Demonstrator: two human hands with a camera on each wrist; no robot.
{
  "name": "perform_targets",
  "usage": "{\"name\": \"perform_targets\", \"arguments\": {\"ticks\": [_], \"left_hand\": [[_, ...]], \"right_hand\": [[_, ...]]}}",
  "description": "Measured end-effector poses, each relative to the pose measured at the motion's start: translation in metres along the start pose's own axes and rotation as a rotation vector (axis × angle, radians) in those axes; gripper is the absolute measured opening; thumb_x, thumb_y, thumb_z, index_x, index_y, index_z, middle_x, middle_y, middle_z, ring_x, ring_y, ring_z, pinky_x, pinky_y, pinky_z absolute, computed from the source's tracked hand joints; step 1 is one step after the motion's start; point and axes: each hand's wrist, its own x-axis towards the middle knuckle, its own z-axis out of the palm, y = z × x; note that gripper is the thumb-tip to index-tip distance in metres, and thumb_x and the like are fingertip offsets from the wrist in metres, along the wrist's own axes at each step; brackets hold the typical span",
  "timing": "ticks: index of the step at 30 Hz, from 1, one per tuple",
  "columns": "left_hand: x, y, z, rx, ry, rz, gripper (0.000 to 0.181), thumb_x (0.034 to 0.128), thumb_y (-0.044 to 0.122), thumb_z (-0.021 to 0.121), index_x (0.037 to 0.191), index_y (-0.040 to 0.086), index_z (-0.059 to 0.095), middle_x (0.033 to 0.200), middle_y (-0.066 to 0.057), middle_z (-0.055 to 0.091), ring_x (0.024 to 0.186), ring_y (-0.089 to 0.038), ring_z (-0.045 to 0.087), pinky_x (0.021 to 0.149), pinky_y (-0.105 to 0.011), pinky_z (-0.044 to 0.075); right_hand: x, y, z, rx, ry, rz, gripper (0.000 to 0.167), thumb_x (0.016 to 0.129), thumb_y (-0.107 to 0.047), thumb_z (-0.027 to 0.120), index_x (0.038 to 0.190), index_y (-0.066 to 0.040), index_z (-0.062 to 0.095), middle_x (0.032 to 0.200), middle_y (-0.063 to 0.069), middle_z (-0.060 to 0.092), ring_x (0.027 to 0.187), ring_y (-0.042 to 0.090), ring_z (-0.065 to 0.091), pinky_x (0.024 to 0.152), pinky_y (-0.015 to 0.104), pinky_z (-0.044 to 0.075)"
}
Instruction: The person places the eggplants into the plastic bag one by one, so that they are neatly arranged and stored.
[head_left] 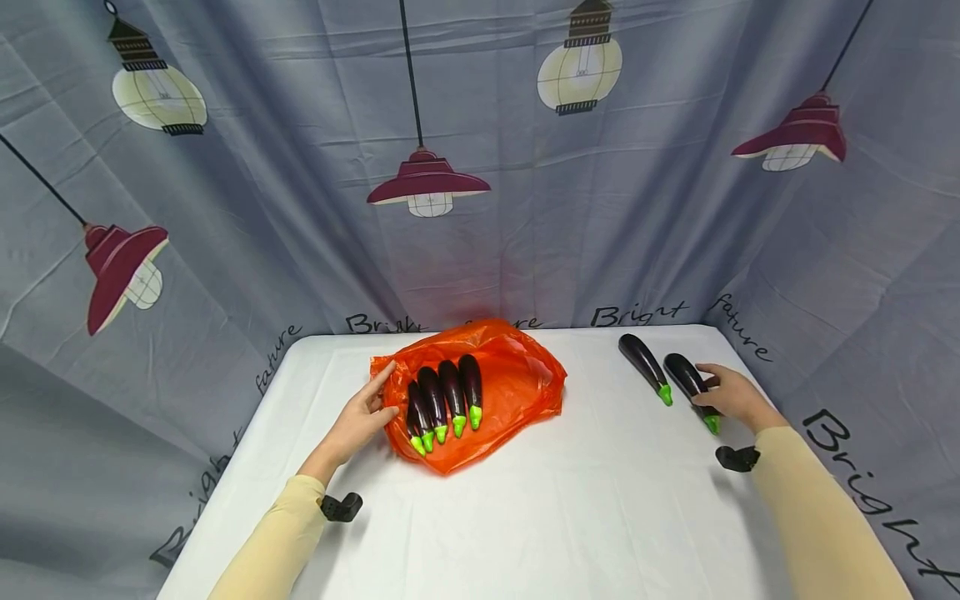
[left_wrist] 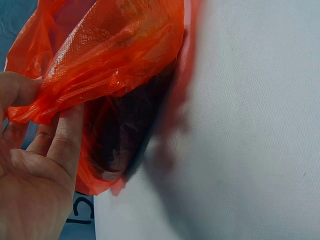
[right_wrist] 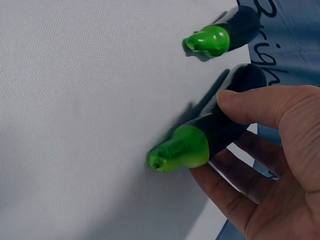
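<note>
An orange plastic bag point(head_left: 525, 379) lies on the table, left of centre, with several dark purple eggplants point(head_left: 452, 392) side by side on or in it, green stem ends towards me. My left hand point(head_left: 363, 423) pinches the bag's left edge; the left wrist view shows the plastic point(left_wrist: 115, 60) between thumb and fingers. Over on the right, my right hand point(head_left: 738, 398) holds an eggplant point(right_wrist: 182, 147) near its green end, thumb on one side and fingers on the other. Another eggplant point(head_left: 641, 362) lies just left of it, untouched.
The table point(head_left: 570, 517) has a white cover. Grey-blue curtains point(head_left: 510, 258) printed with lamps and lettering stand close behind and along both sides. Each wrist carries a small black camera mount point(head_left: 341, 507).
</note>
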Motion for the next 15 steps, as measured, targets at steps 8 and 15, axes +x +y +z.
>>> {"name": "perform_targets", "arguments": {"ticks": [8,15], "left_hand": [[0.001,0.0003,0.0008,0.01,-0.004,0.006,0.079,0.0992,0.0,0.062,0.163,0.032,0.028,0.164,-0.017,0.029,0.139,-0.036,0.045,0.095,-0.022,0.05],[0.0006,-0.0003,0.0013,-0.002,-0.005,0.008,0.08,0.0991,-0.001,0.061,0.163,0.032,0.028,0.162,-0.018,0.031,0.138,-0.036,0.047,0.095,-0.023,0.05]], "right_hand": [[0.0018,0.0042,-0.0008,-0.001,0.0,0.015,0.085,0.091,-0.014,0.073,0.155,0.011,0.023,0.134,0.042,0.044,0.105,0.043,0.059,0.081,0.048,0.057],[-0.0002,0.0036,-0.0021,-0.006,0.014,0.0,0.081,0.093,-0.013,0.07,0.155,0.01,0.024,0.132,0.042,0.046,0.103,0.042,0.06,0.077,0.045,0.057]]}}
